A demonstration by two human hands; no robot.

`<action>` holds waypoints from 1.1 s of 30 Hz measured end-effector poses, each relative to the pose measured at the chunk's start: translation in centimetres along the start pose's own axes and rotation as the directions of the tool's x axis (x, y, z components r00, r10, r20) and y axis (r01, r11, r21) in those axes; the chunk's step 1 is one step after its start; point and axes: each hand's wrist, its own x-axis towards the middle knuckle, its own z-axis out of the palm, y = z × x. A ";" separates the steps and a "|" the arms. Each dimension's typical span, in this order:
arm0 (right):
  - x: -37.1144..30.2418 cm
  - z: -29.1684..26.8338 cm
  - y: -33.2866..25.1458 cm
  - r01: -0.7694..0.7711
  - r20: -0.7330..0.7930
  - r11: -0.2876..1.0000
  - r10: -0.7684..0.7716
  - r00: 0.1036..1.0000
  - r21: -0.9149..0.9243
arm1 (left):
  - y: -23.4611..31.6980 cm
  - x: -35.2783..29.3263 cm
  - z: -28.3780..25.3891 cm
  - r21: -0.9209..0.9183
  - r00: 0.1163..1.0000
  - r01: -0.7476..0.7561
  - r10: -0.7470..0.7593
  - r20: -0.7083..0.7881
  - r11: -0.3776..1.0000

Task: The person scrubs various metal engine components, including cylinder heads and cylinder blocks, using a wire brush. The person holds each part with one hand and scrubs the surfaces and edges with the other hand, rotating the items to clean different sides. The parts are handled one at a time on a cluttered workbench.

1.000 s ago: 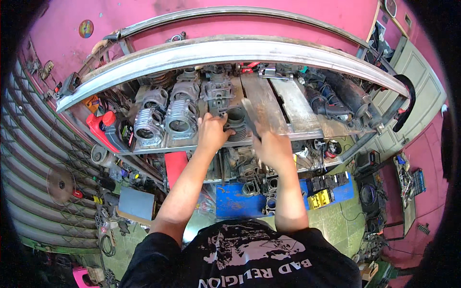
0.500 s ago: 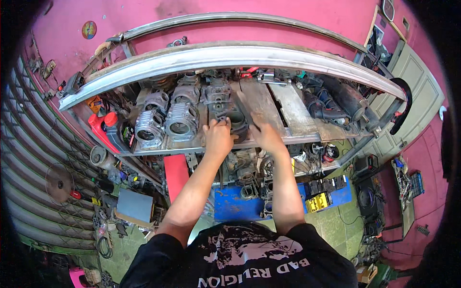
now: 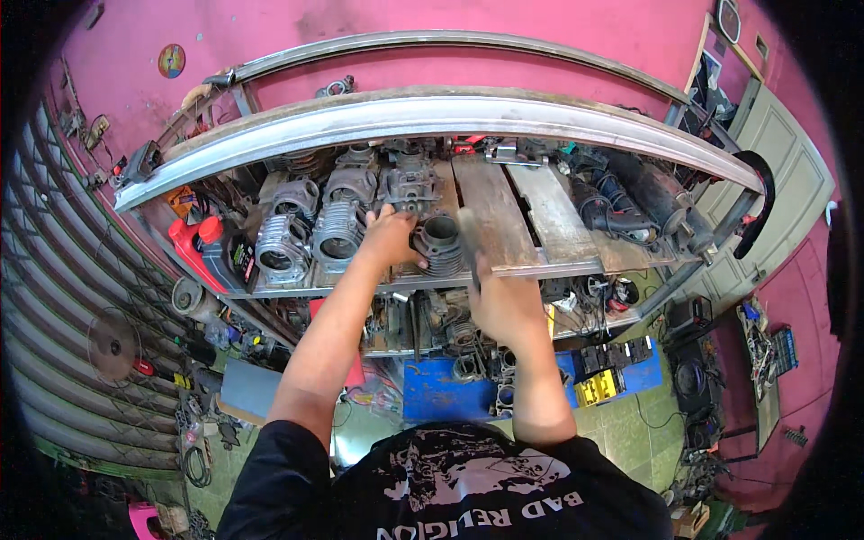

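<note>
A dark finned engine cylinder [image 3: 441, 241] stands upright at the front of the shelf, its round bore facing up. My left hand [image 3: 392, 241] holds it from the left, thumb low against the fins and fingers bent behind. To the right of the cylinder, my right hand [image 3: 504, 304] is closed around a narrow grey-brown tool [image 3: 469, 238]. The tool points up and is smeared by motion, so its kind cannot be made out. Left of my left hand sit silvery finned cylinders [image 3: 340, 241], and behind it a grey metal engine part [image 3: 410, 187].
A metal rail [image 3: 432, 112] crosses above the shelf's back. Wooden boards [image 3: 495, 211] lie right of the cylinder, with dark mufflers [image 3: 639, 184] beyond. Red-capped bottles [image 3: 216, 247] stand at the left end. Below are more engine parts and a blue bench [image 3: 441, 387].
My right hand has drawn back toward me, bringing the tool into clearer sight. My left hand has shifted left, from the cylinder's front to its left side.
</note>
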 end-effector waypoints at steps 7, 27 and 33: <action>0.7 0.4 1.3 -0.082 0.226 0.990 0.055 0.972 0.111 | 4.5 -1.9 1.9 -0.021 0.948 0.282 -0.282 -0.145 0.959; 3.3 -0.3 1.8 -0.159 0.442 0.987 0.134 0.887 0.021 | 9.9 -7.3 4.4 -0.400 0.803 0.254 -0.422 -0.420 0.881; 6.8 -1.4 1.4 -0.340 0.653 0.937 0.206 0.729 0.084 | 3.9 -4.0 7.6 -0.477 0.820 0.298 -0.478 -0.315 0.827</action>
